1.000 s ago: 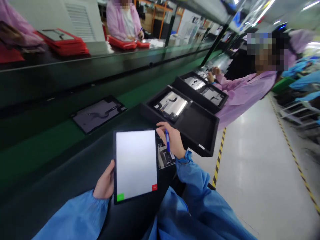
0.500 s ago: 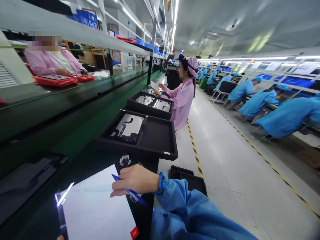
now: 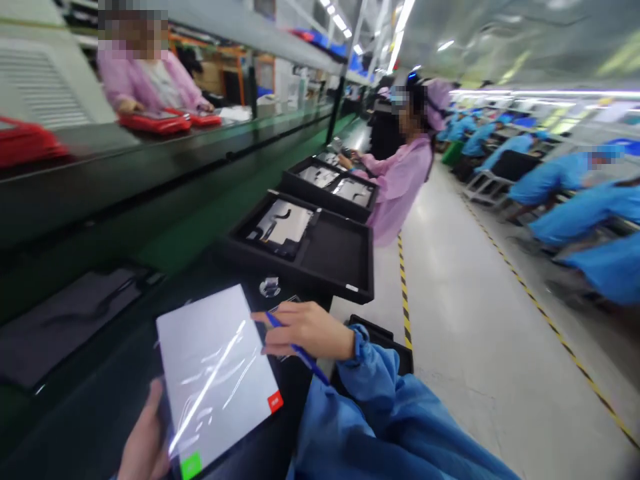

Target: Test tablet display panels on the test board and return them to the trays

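Note:
A white tablet-sized screen panel [image 3: 215, 373] under glossy clear film tilts over the dark bench. Red and green tags mark its two near corners, and bright streaks of light reflect on it. My left hand [image 3: 145, 437] grips its left edge, the thumb along the side; the other fingers are hidden beneath. In my right hand [image 3: 307, 330] a blue pen [image 3: 309, 363] is held between the fingers, slanting down to the right. The fingertips of that hand reach the panel's right edge. A small shiny metal part [image 3: 270, 287] lies on the bench beyond.
Ahead, a black tray [image 3: 340, 257] holds a silver panel with a dark cable in its left compartment. Behind it stands another tray [image 3: 330, 190], near a co-worker in pink [image 3: 400, 190]. A dark screen [image 3: 75, 320] lies at left. Black trays [image 3: 373, 327] sit low at right.
The panel has come more fully into view and turned, showing its green tag. My left hand now appears at its side. My right hand has shifted from over the panel to its right edge.

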